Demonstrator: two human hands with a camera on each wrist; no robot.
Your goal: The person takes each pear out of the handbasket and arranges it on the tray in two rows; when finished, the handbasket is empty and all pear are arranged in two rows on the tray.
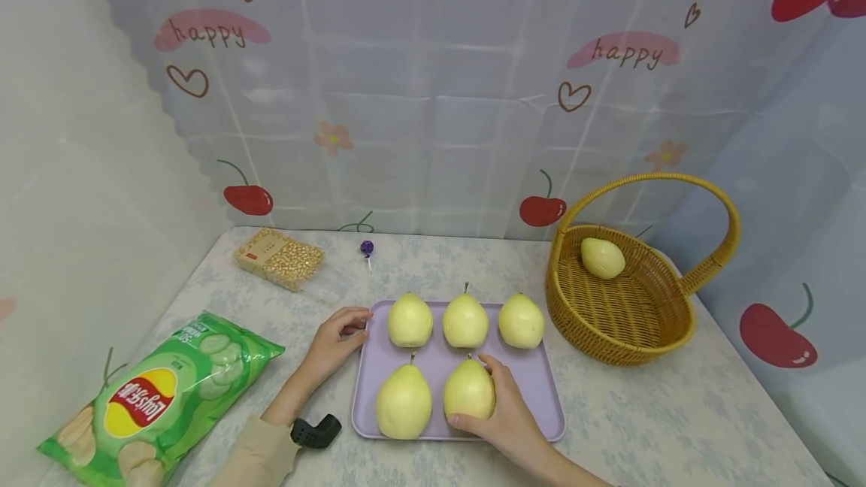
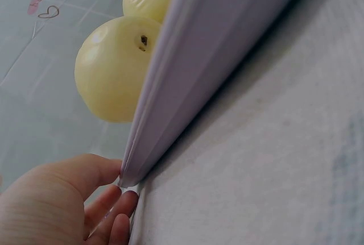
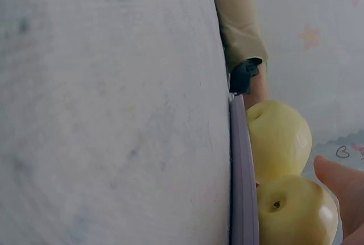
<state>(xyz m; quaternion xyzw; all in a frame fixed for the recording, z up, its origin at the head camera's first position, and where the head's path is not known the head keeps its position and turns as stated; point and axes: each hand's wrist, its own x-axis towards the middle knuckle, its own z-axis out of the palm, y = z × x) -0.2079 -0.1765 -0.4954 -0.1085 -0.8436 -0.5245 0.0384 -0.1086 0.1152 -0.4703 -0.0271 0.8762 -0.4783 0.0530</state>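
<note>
A lilac tray (image 1: 501, 364) lies on the table with several pale yellow pears on it, three in the back row and two in front. With thumb and fingers, my left hand (image 1: 336, 338) pinches the tray's rim at its back left corner, as the left wrist view shows close up. My right hand (image 1: 509, 413) grips the front right pear (image 1: 468, 389), thumb at its near side and fingers around its right side. Beside it on the tray sits the front left pear (image 1: 404, 402). The right wrist view shows the gripped pear (image 3: 296, 211) low over the tray edge.
Right of the tray stands a wicker basket (image 1: 619, 352) with a tall handle and one pear (image 1: 602, 258) inside. A green chip bag (image 1: 196, 389) lies at the left. Farther back are a bag of yellow grains (image 1: 287, 260) and a purple lollipop (image 1: 367, 248).
</note>
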